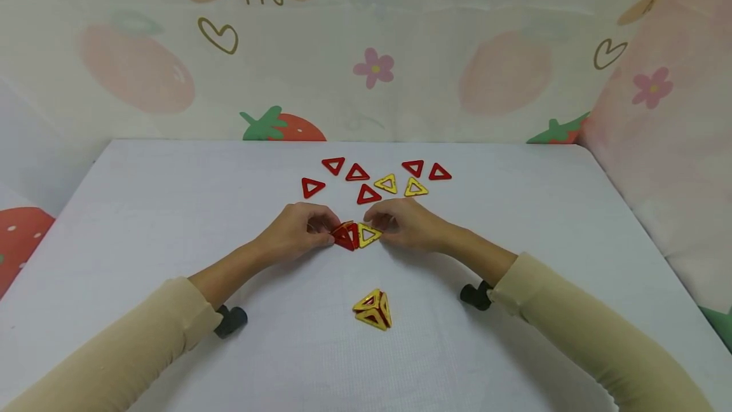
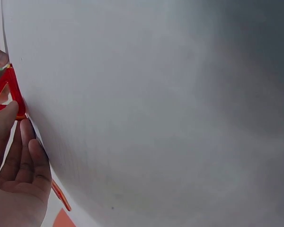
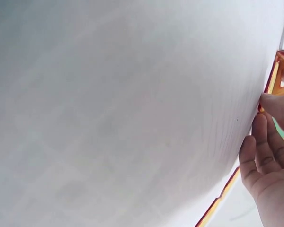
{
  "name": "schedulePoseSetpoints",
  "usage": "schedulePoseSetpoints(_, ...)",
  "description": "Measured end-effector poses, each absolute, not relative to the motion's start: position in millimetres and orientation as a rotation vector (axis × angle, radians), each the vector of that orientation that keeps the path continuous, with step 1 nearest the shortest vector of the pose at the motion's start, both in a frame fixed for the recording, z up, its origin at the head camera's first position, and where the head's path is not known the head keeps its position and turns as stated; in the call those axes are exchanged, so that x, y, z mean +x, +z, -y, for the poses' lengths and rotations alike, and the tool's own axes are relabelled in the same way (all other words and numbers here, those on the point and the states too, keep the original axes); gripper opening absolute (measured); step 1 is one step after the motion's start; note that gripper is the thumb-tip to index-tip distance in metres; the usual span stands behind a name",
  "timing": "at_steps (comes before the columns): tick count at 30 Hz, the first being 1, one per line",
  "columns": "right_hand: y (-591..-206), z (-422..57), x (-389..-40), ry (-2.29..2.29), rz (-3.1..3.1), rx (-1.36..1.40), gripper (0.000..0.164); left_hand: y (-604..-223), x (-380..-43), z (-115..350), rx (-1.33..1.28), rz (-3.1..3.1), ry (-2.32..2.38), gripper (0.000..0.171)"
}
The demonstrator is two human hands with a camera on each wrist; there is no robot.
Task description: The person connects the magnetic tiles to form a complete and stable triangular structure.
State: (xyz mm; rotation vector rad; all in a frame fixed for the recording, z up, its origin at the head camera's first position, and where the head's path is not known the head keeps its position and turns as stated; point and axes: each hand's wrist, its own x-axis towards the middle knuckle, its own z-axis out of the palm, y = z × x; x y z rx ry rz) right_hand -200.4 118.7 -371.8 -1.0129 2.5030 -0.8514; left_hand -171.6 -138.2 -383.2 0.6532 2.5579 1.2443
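My left hand (image 1: 303, 231) pinches a small cluster of red triangular frame tiles (image 1: 343, 241), some standing up and leaning together. In the left wrist view, its thumb lies against a red tile (image 2: 18, 97), with the fingers (image 2: 26, 163) beneath. A yellow triangular tile (image 1: 361, 241) sits against the right side of the red cluster. My right hand (image 1: 408, 224) pinches that yellow tile near its right corner. The right wrist view shows the thumb on a yellow piece with red edges (image 3: 273, 78). Finger contact is partly hidden.
A small yellow-and-red pyramid (image 1: 380, 309) stands nearer to me on the white table (image 1: 171, 208). Beyond my hands lie several loose red triangle tiles (image 1: 357, 178) and two yellow ones (image 1: 416, 193). A printed cloth (image 1: 320, 81) hangs behind the table.
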Motion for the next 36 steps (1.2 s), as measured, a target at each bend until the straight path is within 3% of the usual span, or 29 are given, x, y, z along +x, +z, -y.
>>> schedulePoseSetpoints(36,-370.6,-114.8,-197.4,-0.948,-2.458,-0.941,0.037,-384.2,-172.6,139.5,0.676,-2.555,1.251,0.020)
